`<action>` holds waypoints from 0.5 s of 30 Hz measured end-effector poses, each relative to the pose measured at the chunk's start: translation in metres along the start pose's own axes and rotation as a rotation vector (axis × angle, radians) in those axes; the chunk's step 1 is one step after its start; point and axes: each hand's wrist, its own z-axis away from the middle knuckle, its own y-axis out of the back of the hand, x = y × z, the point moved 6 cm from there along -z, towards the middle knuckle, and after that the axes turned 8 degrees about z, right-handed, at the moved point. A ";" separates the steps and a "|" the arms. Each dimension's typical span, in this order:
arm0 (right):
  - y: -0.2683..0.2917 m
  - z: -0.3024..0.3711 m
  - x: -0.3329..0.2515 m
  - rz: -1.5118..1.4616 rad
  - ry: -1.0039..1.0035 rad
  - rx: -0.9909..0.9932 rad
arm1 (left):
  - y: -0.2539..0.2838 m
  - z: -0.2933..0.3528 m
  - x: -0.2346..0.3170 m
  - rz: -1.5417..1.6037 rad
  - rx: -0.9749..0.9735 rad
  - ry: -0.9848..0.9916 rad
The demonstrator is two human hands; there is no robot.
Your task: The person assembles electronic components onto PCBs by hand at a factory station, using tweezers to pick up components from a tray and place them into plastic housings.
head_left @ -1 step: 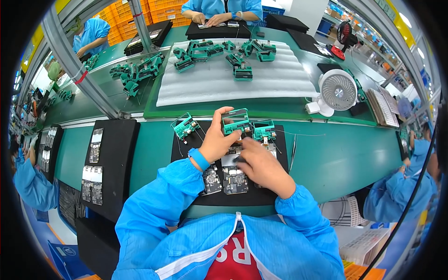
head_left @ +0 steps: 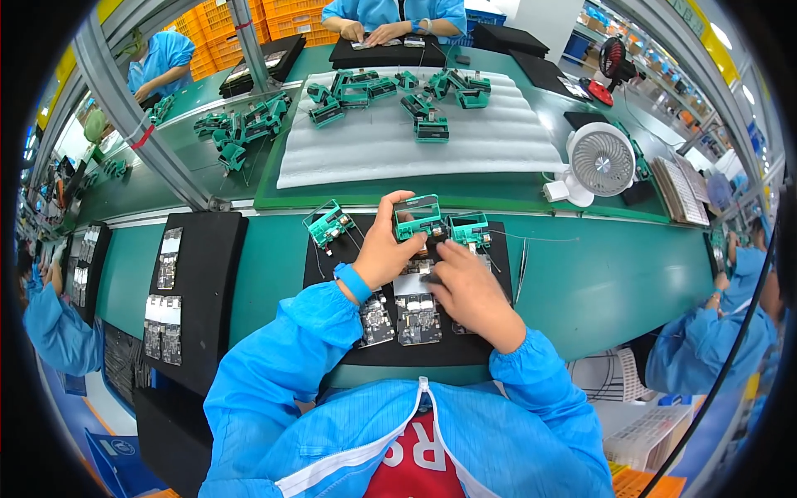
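Gripped between the thumb and fingers of my left hand (head_left: 383, 256) is a green plastic frame (head_left: 417, 217) with a dark window, held above a black foam mat (head_left: 382, 353). Just below and right of it is my right hand (head_left: 466, 286), its fingers curled and somewhat blurred by motion; whether anything is between them I cannot make out. Another green frame with small parts (head_left: 329, 224) lies on the mat to the left, and a second such frame (head_left: 470, 231) sits to the right. Circuit boards (head_left: 418, 320) lie on the mat under and in front of my hands.
A second black foam mat (head_left: 199, 315) at left carries several boards. Beyond the bench, a white padded sheet (head_left: 349, 158) bears several green frames. A white fan (head_left: 601, 164) stands at its right, a metal post (head_left: 158, 133) at left. A co-worker's hands (head_left: 374, 35) work opposite.
My right hand has shifted slightly right, with its fingers a little away from the frame. My left hand keeps its hold on the green frame.
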 end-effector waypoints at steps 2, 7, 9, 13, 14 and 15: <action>0.004 0.009 0.002 -0.017 -0.020 0.103 | 0.005 0.005 0.003 -0.223 -0.037 -0.007; -0.009 0.026 -0.014 -0.267 0.010 -0.045 | 0.006 0.014 0.007 -0.355 -0.093 -0.094; -0.011 0.028 -0.020 -0.248 0.021 -0.027 | 0.008 0.016 0.006 -0.351 -0.085 -0.091; -0.012 0.027 -0.018 -0.246 -0.030 0.003 | 0.007 0.016 0.004 -0.367 -0.113 -0.101; -0.012 0.026 -0.018 -0.243 -0.024 0.002 | 0.007 0.017 0.004 -0.342 -0.117 -0.090; -0.013 0.026 -0.018 -0.243 -0.025 0.000 | 0.008 0.017 0.006 -0.341 -0.117 -0.089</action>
